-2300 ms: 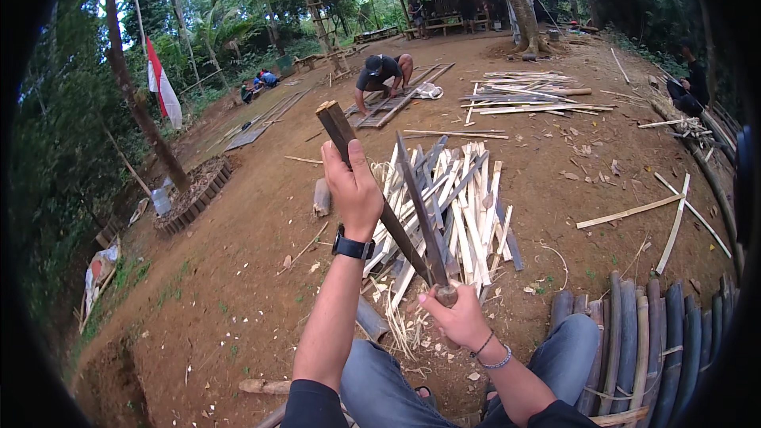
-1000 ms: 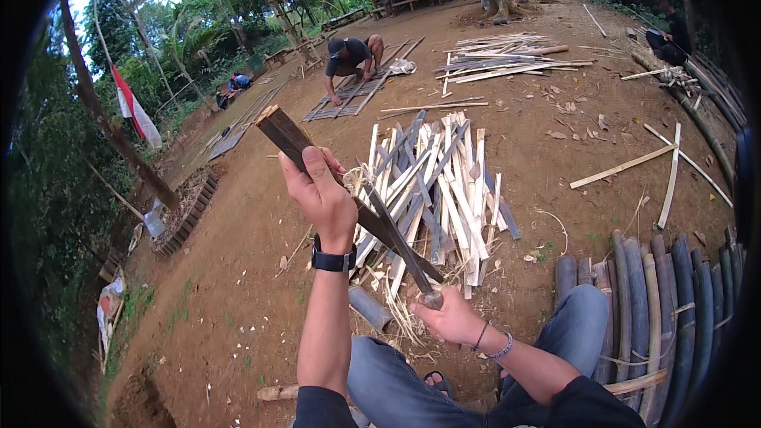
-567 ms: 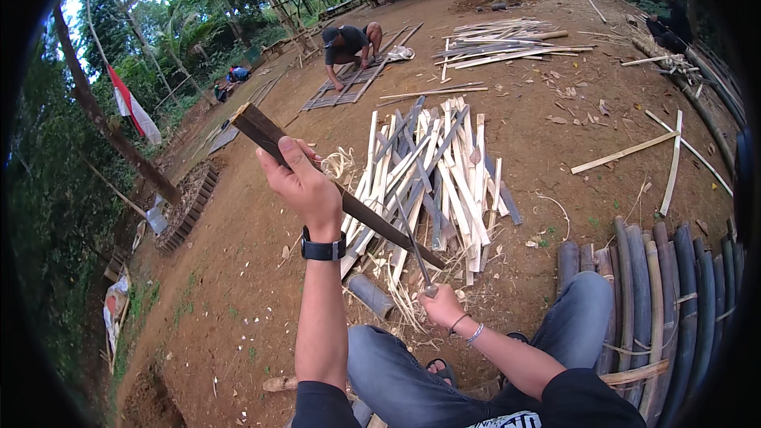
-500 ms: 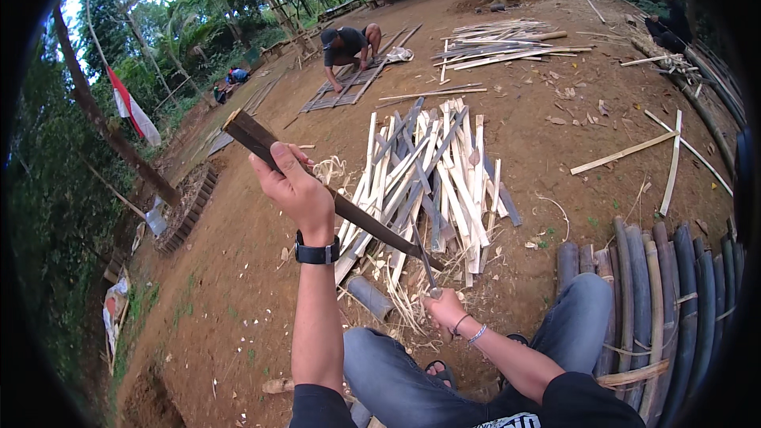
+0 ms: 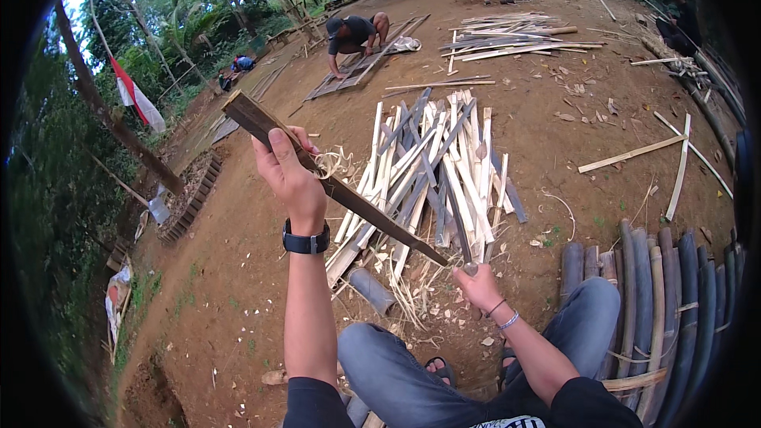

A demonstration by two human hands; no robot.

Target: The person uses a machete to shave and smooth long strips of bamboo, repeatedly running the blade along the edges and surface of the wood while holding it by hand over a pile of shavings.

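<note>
My left hand [image 5: 292, 182], with a black watch on its wrist, is wrapped round the upper part of a long dark bamboo strip [image 5: 372, 214]. The strip slants down to the right, its lower end close to my right hand [image 5: 479, 288]. That hand is closed on the handle of a knife [image 5: 471, 269], whose narrow blade points away from me and is hard to tell from the strips behind it. Beyond both hands lies a loose pile of split bamboo strips [image 5: 396, 154], pale and dark. Thin curled shavings [image 5: 406, 301] lie below it, beside a short bamboo tube [image 5: 371, 292].
Dark bamboo poles [image 5: 634, 301] lie bundled at my right knee. Another strip pile [image 5: 515, 38] is farther off. A crouching person [image 5: 354, 38] works over a slatted panel [image 5: 361, 71]. Crossed strips [image 5: 678, 166] lie at right; a red and white flag [image 5: 139, 95] hangs at left.
My right hand with the knife has moved right and slightly farther away. The bamboo strip has shifted a little, its lower end further right. The crouching person's arms have moved.
</note>
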